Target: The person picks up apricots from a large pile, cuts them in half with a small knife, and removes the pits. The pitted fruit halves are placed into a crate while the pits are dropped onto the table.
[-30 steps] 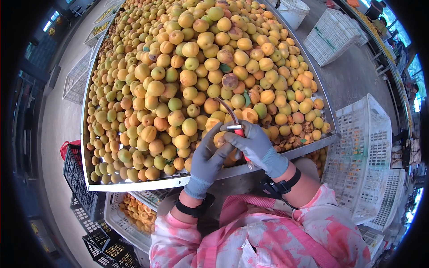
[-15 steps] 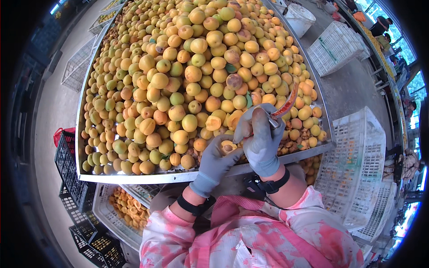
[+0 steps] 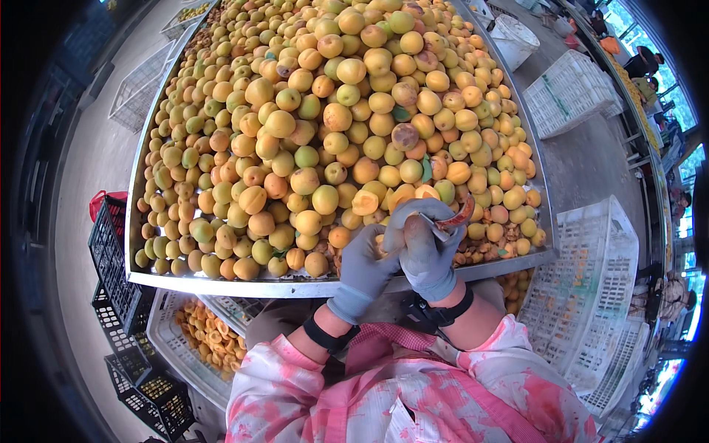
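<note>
Left hand gripping partly hidden fruit | right hand clamped on knife | hands together | fruit heap at 11 o'clock

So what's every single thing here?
Metal table: one, silver, middle
Round fruit: many, yellow, orange and green, heaped on table
Curved knife: one, reddish blade, near table's front
White crates: several, white, both sides
Halved fruit: many, orange, lower-left white crate
Black crates: several, black, lower left
Bag: one, red, by black crates
Bucket: one, white, upper right
People: several, colours unclear, far right
Sleeves: two, pink and white, lower edge
Left hand: one, grey-gloved, pinching a fruit piece
Right hand: one, grey-gloved, gripping knife
</note>
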Demonstrator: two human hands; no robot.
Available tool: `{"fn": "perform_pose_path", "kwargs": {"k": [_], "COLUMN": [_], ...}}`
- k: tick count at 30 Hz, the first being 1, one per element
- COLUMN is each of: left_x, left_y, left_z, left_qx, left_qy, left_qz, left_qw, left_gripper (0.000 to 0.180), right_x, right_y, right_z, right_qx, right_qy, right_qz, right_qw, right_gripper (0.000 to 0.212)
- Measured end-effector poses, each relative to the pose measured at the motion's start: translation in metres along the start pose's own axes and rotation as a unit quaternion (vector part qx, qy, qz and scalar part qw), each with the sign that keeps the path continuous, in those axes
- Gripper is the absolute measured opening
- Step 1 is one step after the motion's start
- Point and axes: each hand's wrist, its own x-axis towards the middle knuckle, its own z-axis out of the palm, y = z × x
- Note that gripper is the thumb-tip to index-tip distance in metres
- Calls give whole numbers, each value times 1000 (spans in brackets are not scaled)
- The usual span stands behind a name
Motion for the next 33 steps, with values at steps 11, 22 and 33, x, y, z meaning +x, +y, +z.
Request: {"fn": "perform_pose_path", "kwargs": {"k": [11,22,33], "left_x": [-2,3,-3], "left_y": [3,3,-28], "left_z": [0,-18,-16], "left_qx": [12,-8,146], "left_qy": [-43,-198,-175], "left_qz": [-29,-74,46], "left_qw": [999,977,973], "left_gripper": [28,34,44], "right_x": [22,27,18], "right_y": [0,1,-2], "right_z": [-1,-6,13], "right_qx": [30,120,-18], "right_qy": [-170,-250,-247], "right_qz": [207,221,164], "right_qw": [963,935,955], "right_gripper": [20,28,26]}}
